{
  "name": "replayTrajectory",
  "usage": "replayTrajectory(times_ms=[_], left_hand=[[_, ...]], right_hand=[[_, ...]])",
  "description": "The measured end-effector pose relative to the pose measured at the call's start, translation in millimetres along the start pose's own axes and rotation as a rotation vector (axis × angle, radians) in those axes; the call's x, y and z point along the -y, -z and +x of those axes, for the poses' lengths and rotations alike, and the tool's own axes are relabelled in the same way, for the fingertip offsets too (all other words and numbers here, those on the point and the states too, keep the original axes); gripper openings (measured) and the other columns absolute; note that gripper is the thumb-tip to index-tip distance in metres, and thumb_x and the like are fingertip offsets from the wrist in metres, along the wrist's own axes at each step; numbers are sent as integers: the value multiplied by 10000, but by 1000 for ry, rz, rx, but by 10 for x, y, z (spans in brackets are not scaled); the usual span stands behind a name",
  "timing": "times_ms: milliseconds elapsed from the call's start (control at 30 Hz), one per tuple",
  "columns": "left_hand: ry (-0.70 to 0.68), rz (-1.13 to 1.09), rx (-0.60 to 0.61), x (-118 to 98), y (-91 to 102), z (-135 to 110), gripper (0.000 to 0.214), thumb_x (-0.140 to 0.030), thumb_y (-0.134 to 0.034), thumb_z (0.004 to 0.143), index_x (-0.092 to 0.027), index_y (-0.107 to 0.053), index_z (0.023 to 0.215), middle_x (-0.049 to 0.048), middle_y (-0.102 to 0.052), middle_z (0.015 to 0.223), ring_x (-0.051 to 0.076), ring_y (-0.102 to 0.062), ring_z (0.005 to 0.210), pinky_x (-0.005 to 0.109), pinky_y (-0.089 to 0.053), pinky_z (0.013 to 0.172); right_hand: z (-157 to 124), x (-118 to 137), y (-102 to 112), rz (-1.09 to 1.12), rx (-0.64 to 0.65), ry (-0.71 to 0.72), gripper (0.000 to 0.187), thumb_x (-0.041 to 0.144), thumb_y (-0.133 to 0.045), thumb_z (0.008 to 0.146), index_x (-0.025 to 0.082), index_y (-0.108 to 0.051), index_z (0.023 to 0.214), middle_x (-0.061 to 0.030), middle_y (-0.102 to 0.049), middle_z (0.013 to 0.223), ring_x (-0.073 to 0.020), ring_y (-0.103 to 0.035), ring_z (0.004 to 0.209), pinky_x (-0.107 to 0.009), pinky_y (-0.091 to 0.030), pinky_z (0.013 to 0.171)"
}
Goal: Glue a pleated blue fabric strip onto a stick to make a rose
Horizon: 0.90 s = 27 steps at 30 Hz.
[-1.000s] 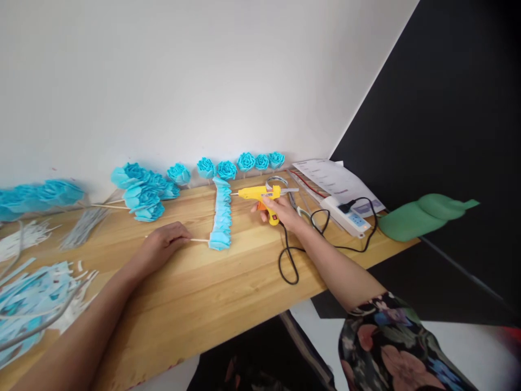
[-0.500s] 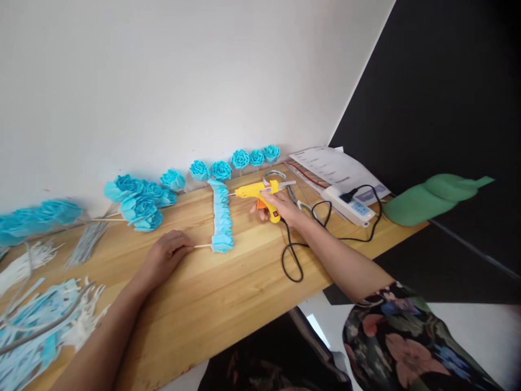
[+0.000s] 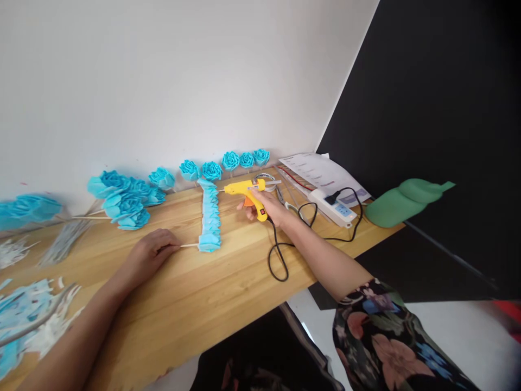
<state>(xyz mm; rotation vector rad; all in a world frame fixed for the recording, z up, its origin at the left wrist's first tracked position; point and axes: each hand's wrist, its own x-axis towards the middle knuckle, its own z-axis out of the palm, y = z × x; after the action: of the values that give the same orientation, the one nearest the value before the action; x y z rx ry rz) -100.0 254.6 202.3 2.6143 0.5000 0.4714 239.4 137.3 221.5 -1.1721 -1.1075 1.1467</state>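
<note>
A ruffled strip of blue crepe paper (image 3: 210, 209) lies lengthwise on the wooden table, its near end around a thin pale stem (image 3: 189, 245). My left hand (image 3: 152, 252) rests on the table and pinches the free end of that stem. In my right hand (image 3: 266, 206) is a yellow hot glue gun (image 3: 244, 188), fingers wrapped round its handle near the orange trigger. The gun's nozzle points left at the strip's upper part, close to its right edge; whether it touches cannot be made out.
Finished blue paper flowers (image 3: 230, 161) line the wall, with a bunch (image 3: 128, 198) lying left. To the right are a power strip (image 3: 334, 207), looping black cord (image 3: 278, 263), printed sheets (image 3: 325, 171) and a green bottle (image 3: 407, 202). Grey wires (image 3: 67, 239) and paper scraps (image 3: 30, 315) lie left.
The whole view has shifted, so everything sits further left in the picture. Both hands keep their holds, and the glue gun stays beside the strip's upper part.
</note>
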Motion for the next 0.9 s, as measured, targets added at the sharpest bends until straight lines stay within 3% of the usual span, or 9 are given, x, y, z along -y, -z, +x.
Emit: replayTrajectory(times_ms=[133, 333, 467, 633, 900], left_hand=[[12, -5, 10, -14, 9, 5, 260, -344, -473, 983, -190, -645, 862, 40, -643, 874, 178, -584, 840, 281, -458, 751], [-19, -24, -21, -18, 9, 8, 248, -330, -494, 976, -179, -646, 852, 37, -643, 843, 165, -585, 804, 265, -456, 728], [-19, -24, -27, 7, 2, 3, 224, -312, -507, 973, -176, -651, 868, 37, -644, 853, 162, -587, 810, 263, -454, 727], [-39, -31, -17, 23, -15, 7, 190, -263, -514, 966, -170, -657, 881, 46, -646, 862, 163, -585, 820, 266, -453, 733], [-44, -24, -25, -11, -2, 4, 167, -168, -507, 946, -164, -657, 874, 45, -646, 871, 148, -580, 815, 259, -453, 741]], right_hand=[[15, -49, -17, 105, 55, -35, 542, 647, -481, 899, 196, -616, 1168, -79, -752, 803, -142, -640, 546, -226, -499, 466], [44, 17, -43, 86, 106, -50, 496, 624, -576, 853, 164, -640, 1029, -83, -758, 821, -67, -488, 407, -185, -354, 364], [146, 227, -19, -81, 248, -72, 402, 511, -731, 772, 140, -654, 909, -81, -746, 848, -60, -490, 460, -180, -370, 392], [166, 347, -23, -369, 476, -116, 361, 479, -689, 819, 126, -705, 895, -3, -645, 606, -84, -537, 492, -194, -425, 453], [60, 67, 59, -263, 350, -171, 457, 540, -680, 789, 104, -716, 921, -35, -665, 709, -98, -539, 563, -218, -393, 497]])
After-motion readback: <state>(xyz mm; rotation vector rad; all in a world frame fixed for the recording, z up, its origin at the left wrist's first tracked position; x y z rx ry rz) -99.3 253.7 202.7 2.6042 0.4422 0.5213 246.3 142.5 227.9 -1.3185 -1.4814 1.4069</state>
